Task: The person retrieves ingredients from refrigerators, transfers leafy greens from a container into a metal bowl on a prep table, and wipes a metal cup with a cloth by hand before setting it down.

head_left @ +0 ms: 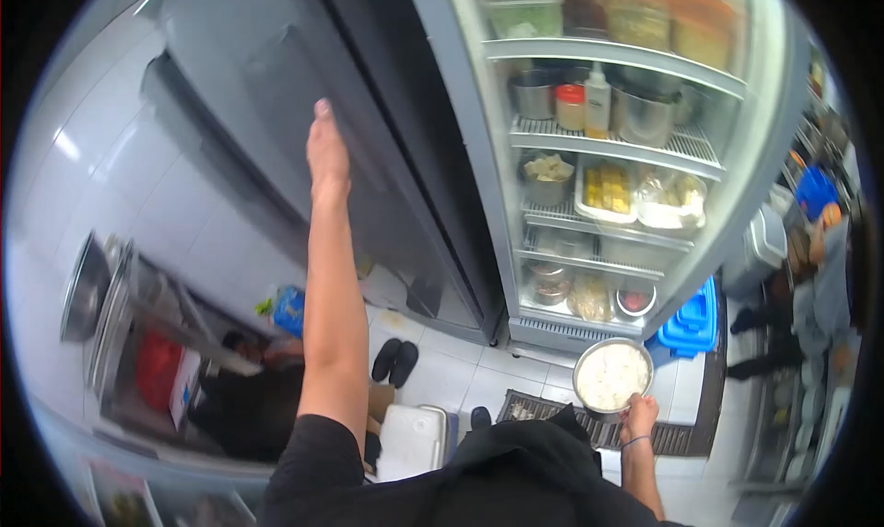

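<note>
My right hand (637,416) grips the rim of a round metal bowl (578,393) at the lower right. Pale, lumpy food (613,377) that looks like rice fills the bowl. My left arm stretches up and forward, and my left hand (329,154) is at the grey refrigerator door (276,94). One digit points upward; the other fingers are hidden, so whether they curl round a handle does not show. Right of that door stands a glass-front refrigerator (474,158) with lit shelves.
Pots, bottles and food containers (608,191) fill the glass-front refrigerator's shelves. A blue lidded bin (691,320) stands right of it. A floor grate (668,437), a white cooler (412,442) and black shoes (394,361) lie low. Another person (829,278) is at the far right.
</note>
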`<state>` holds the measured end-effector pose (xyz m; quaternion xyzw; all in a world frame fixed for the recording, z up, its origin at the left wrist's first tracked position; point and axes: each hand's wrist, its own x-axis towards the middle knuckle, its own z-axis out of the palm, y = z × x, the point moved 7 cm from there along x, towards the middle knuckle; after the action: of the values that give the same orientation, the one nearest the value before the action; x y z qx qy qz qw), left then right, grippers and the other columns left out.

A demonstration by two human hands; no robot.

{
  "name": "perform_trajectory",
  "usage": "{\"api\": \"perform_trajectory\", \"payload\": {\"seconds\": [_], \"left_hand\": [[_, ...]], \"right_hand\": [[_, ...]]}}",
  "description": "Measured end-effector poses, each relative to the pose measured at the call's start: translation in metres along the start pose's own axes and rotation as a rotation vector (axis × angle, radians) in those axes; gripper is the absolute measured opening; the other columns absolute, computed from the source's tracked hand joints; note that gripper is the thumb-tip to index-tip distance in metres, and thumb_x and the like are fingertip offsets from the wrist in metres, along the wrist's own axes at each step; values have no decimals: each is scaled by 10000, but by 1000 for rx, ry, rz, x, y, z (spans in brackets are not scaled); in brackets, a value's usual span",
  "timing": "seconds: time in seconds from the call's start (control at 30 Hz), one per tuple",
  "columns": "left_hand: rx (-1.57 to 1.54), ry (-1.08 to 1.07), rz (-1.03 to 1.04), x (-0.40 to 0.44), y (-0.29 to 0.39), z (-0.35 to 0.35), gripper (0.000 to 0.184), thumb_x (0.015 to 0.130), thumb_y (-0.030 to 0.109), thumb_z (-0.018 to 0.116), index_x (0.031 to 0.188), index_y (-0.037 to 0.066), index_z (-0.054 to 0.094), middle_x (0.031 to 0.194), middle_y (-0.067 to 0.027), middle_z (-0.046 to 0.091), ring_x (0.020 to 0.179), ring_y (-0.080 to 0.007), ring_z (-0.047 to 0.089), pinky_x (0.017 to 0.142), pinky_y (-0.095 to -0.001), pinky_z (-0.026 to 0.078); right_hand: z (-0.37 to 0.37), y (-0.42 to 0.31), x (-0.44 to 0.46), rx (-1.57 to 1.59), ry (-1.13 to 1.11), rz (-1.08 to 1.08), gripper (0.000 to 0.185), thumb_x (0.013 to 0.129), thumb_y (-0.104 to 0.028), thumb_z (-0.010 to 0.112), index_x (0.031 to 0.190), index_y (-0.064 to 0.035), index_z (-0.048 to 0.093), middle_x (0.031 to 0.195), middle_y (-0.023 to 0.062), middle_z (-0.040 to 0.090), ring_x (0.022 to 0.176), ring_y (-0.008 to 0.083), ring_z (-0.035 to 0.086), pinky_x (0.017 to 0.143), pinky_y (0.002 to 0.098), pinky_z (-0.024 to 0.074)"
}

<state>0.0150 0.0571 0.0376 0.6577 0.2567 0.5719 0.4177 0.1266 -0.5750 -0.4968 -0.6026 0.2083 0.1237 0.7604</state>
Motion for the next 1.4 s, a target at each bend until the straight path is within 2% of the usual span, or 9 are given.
{"api": "perform_trajectory", "payload": {"seconds": [0.07,0.2,0.3,0.5,0.7,1.03,1.13,1.27,1.4], "left_hand": [[-101,-79,137,2,5,23,704,1076,478,439,1506,-79,402,1602,-224,371,1507,-319,319,1231,-394,251],[-448,265,93,-9,-35,-120,713,1072,518,421,1439,-91,478,1484,-153,513,1333,-269,504,1144,-380,376],[-612,184,0,-18,-32,-217,879,1034,681,307,1442,-77,487,1418,-147,579,1297,-256,533,1116,-373,397],[-531,299,31,-16,-30,-316,944,1017,732,224,1458,-62,483,1426,-144,581,1308,-256,530,1139,-357,364],[-547,235,17,-15,-28,-334,896,1014,739,251,1270,-24,645,1013,-57,716,855,-116,640,747,-212,512],[-445,322,73,-15,-20,-326,997,939,845,233,1201,-17,661,926,-34,681,831,-103,602,712,-211,475],[-401,254,108,-13,-26,-330,988,937,849,226,1150,-8,671,854,-3,642,781,-92,552,687,-213,434],[-435,264,115,-13,-26,-328,966,955,829,219,1142,-3,672,866,-8,649,795,-102,563,712,-219,442],[-477,170,163,-15,-33,-324,911,993,774,245,1192,-11,662,976,-43,690,885,-119,610,785,-240,484]], "right_hand": [[-5,-5,-1,-31,109,-87,48,838,-42,566,862,-57,528,629,55,551,452,159,538,394,291,463],[53,-6,-77,-158,175,-45,122,832,-35,584,774,-81,488,613,36,524,436,119,488,384,297,443],[106,2,-93,-88,81,10,97,842,-54,598,787,-87,525,623,22,538,454,124,505,393,284,445],[270,-5,-120,-240,-260,117,85,848,-58,621,822,-114,563,715,15,571,582,125,554,504,284,496],[458,-18,-161,45,-662,218,107,828,13,601,833,-86,561,763,13,561,638,136,541,555,313,475],[707,-70,-189,449,-662,213,118,840,24,586,776,-59,531,693,19,461,574,140,456,551,318,455],[753,-77,-172,543,-412,257,26,843,3,591,846,-17,574,773,68,539,606,159,518,570,323,492],[781,-92,-153,554,-254,173,169,890,-66,620,1004,58,620,934,160,645,699,203,618,575,326,539],[821,-79,-97,439,-465,120,117,954,-116,618,1002,-10,604,890,89,613,785,197,618,652,340,563]]}}
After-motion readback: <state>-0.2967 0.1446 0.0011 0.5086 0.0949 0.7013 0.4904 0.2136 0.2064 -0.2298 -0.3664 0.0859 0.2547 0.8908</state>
